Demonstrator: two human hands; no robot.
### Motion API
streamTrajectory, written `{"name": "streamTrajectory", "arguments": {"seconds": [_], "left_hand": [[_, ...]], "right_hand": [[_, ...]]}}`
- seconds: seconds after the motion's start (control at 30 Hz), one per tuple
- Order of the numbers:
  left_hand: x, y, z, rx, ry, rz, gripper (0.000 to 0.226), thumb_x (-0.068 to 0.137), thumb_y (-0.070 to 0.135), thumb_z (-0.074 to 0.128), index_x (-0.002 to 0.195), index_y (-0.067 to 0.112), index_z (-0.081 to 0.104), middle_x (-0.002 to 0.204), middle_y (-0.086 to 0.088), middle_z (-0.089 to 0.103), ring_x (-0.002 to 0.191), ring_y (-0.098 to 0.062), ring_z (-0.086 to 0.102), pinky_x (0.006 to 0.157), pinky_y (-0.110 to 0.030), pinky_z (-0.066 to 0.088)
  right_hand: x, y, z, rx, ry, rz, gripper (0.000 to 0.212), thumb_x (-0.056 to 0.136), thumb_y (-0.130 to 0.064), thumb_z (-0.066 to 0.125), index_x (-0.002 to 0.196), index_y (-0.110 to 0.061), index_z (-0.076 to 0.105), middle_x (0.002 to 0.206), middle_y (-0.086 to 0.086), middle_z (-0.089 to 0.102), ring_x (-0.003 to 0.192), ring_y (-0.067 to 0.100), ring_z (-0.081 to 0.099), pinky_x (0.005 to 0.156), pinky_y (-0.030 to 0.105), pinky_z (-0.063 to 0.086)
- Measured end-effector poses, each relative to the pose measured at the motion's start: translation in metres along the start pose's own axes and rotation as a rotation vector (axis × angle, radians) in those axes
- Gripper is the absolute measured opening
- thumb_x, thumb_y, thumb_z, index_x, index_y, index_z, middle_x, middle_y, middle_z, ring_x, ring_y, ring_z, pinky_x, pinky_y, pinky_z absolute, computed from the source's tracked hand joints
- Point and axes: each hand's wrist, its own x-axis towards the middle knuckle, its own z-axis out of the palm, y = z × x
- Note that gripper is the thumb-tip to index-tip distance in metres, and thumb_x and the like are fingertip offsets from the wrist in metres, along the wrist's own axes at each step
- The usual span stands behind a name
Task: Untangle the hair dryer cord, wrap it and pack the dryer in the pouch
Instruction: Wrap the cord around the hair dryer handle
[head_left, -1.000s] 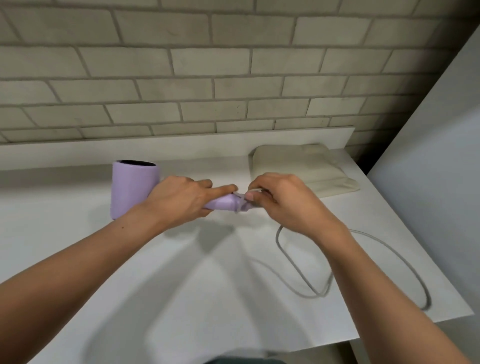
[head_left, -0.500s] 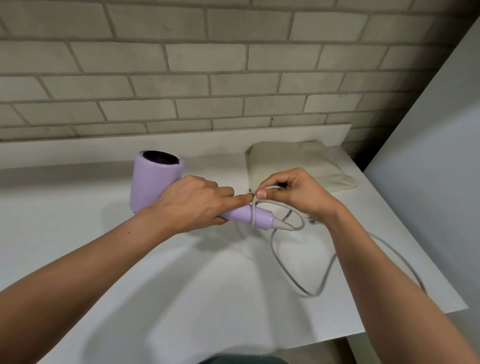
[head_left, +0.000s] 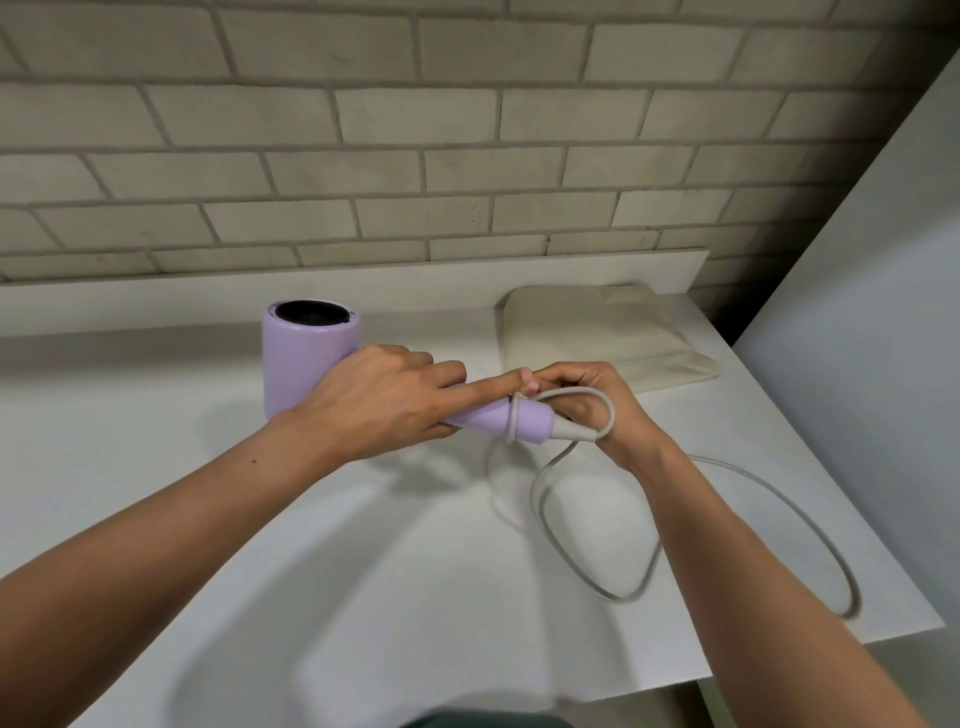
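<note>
right hand (head_left: 608, 410) pinching cord (head_left: 511, 421) at handle end | left hand (head_left: 384, 405) gripping dryer (head_left: 306, 364) | handle points right, toward right hand

dryer (head_left: 310, 358) left of pouch (head_left: 597, 332), on table (head_left: 156, 467)

Lilac dryer (head_left: 310, 364), grey cord (head_left: 587, 577), cream pouch (head_left: 597, 332)

Bare white tabletop (head_left: 156, 467) gives open room left of and in front of the lilac plastic hair dryer (head_left: 306, 364). The right side is crowded. Loops of grey cord (head_left: 621, 598) sprawl towards the table's right edge, and the flat cream fabric pouch (head_left: 597, 332) fills the far right corner. A low white ledge (head_left: 156, 306) and beige brick wall (head_left: 363, 156) close the back, and a pale slanted panel (head_left: 857, 312) walls the right.
</note>
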Motion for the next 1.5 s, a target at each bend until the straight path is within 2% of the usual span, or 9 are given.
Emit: {"name": "streamTrajectory", "arguments": {"seconds": [0.2,0.33,0.4,0.5,0.73,0.83,0.97,1.23,1.5], "left_hand": [[-0.003,-0.004,0.004,0.006,0.021,-0.016,0.082,0.085,0.028,0.075,0.153,0.039,0.032,0.072,0.000,0.057,0.050,-0.029,0.053,0.039,-0.033,0.043],[-0.004,-0.009,0.005,0.014,0.049,-0.079,0.072,0.087,0.028,0.071,0.150,0.039,0.037,0.079,0.001,0.062,0.053,-0.030,0.058,0.039,-0.027,0.036],[-0.003,-0.013,0.004,0.006,0.040,-0.142,0.073,0.085,0.031,0.071,0.149,0.039,0.037,0.082,0.002,0.064,0.056,-0.029,0.063,0.041,-0.025,0.028],[-0.006,-0.023,0.009,0.021,0.011,-0.240,0.076,0.081,0.034,0.075,0.147,0.040,0.037,0.081,0.003,0.065,0.051,-0.030,0.062,0.042,-0.022,0.026],[-0.009,-0.024,0.018,0.029,-0.232,-0.405,0.062,0.100,0.048,0.046,0.156,0.052,0.019,0.110,0.007,0.065,0.082,-0.033,0.069,0.056,-0.031,0.039],[-0.009,-0.019,0.022,0.038,-0.313,-0.370,0.060,0.100,0.047,0.045,0.153,0.055,0.018,0.114,0.008,0.065,0.086,-0.031,0.069,0.060,-0.031,0.042],[-0.008,-0.012,0.020,0.034,-0.382,-0.271,0.059,0.098,0.046,0.047,0.149,0.058,0.019,0.101,0.012,0.059,0.078,-0.022,0.062,0.053,-0.028,0.038],[-0.003,0.001,-0.001,0.082,-0.400,-0.131,0.070,0.084,0.090,0.030,0.143,0.053,0.027,0.084,0.010,0.047,0.069,-0.022,0.054,0.046,-0.030,0.023],[-0.003,0.002,0.003,0.096,-0.352,-0.148,0.067,0.084,0.091,0.023,0.108,0.034,0.049,0.083,0.010,0.053,0.065,-0.022,0.049,0.046,-0.030,0.020]], "right_hand": [[-0.007,0.005,0.011,-0.037,0.016,0.042,0.040,0.087,0.024,0.047,0.097,-0.003,0.075,0.070,-0.016,0.071,0.060,-0.002,0.060,0.055,0.016,0.040],[-0.009,0.006,0.028,-0.119,0.087,0.175,0.043,0.095,0.000,0.052,0.068,-0.029,0.067,0.058,-0.010,0.052,0.055,0.007,0.041,0.054,0.027,0.032],[-0.015,0.006,0.036,-0.123,-0.010,0.188,0.022,0.104,-0.023,0.058,0.095,-0.033,0.076,0.065,-0.010,0.050,0.060,0.007,0.044,0.056,0.021,0.037],[-0.029,-0.001,0.044,-0.307,-0.189,0.152,0.033,0.107,-0.033,0.053,0.139,-0.039,0.060,0.075,-0.022,0.057,0.073,-0.001,0.056,0.073,0.012,0.042],[-0.048,-0.043,0.045,-0.699,-0.478,0.170,0.043,0.111,-0.025,0.039,0.150,-0.042,0.039,0.126,-0.030,0.053,0.113,0.005,0.052,0.087,0.024,0.041],[-0.048,-0.054,0.047,-0.953,-0.406,-0.012,0.033,0.111,-0.029,0.038,0.140,-0.036,0.051,0.130,-0.012,0.057,0.119,0.019,0.056,0.092,0.037,0.047],[-0.039,-0.075,0.040,-1.306,-0.102,-0.283,0.020,0.107,-0.033,0.049,0.123,-0.041,0.057,0.101,-0.005,0.047,0.078,0.027,0.054,0.061,0.035,0.038],[-0.011,-0.077,0.030,-1.178,0.041,-0.289,0.025,0.105,-0.046,0.053,0.124,-0.040,0.068,0.110,-0.009,0.058,0.096,0.021,0.062,0.066,0.031,0.037],[-0.001,-0.052,0.029,-1.195,0.063,-0.426,0.015,0.095,-0.037,0.071,0.107,-0.037,0.080,0.099,-0.001,0.063,0.089,0.029,0.058,0.069,0.036,0.034]]}}
